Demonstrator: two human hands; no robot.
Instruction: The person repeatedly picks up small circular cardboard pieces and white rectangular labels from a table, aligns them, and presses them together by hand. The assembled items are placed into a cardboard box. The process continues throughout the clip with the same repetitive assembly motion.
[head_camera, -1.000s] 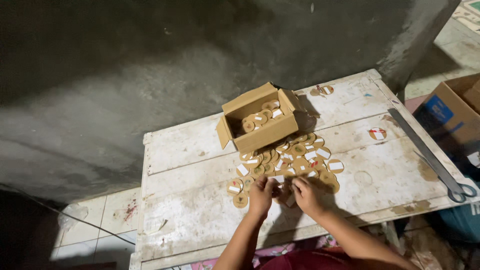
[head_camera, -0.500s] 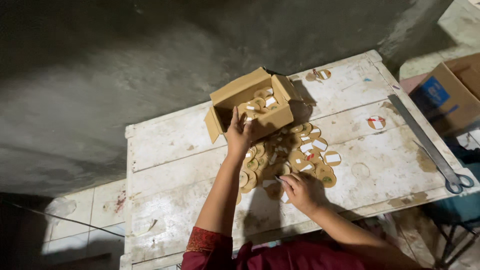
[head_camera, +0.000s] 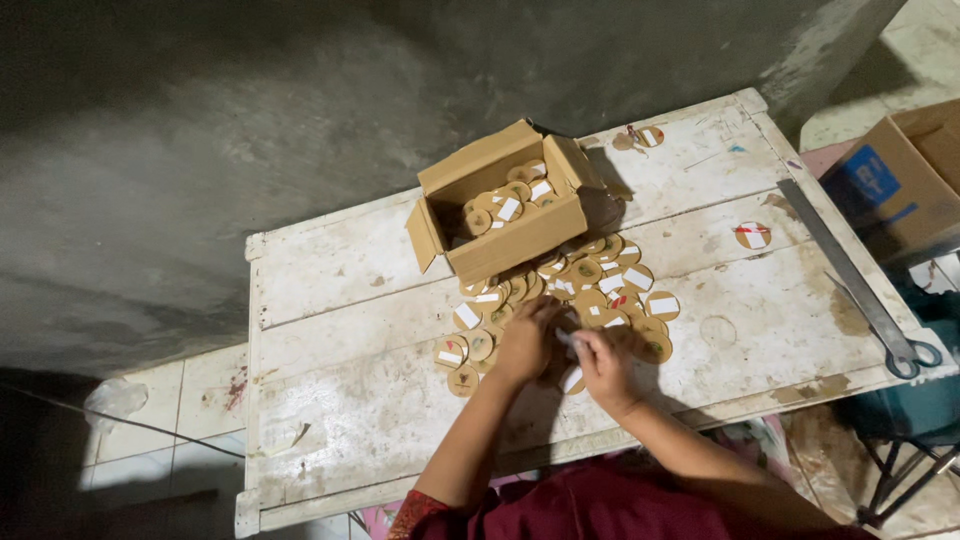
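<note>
Where both hands (head_camera: 565, 350) meet, brown discs (head_camera: 590, 285) lie just beyond.

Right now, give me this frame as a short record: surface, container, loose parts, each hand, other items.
surface: worn white wooden table against a grey wall
container: open cardboard box, upright, partly filled with round brown discs
loose parts: pile of discs on the table in front of the box, many with white stickers
left hand: on the pile's near edge, grip unclear
right hand: beside it, fingers pinching a small white piece
other items: scissors at the right edge; single disc lying apart; second carton off the table
</note>
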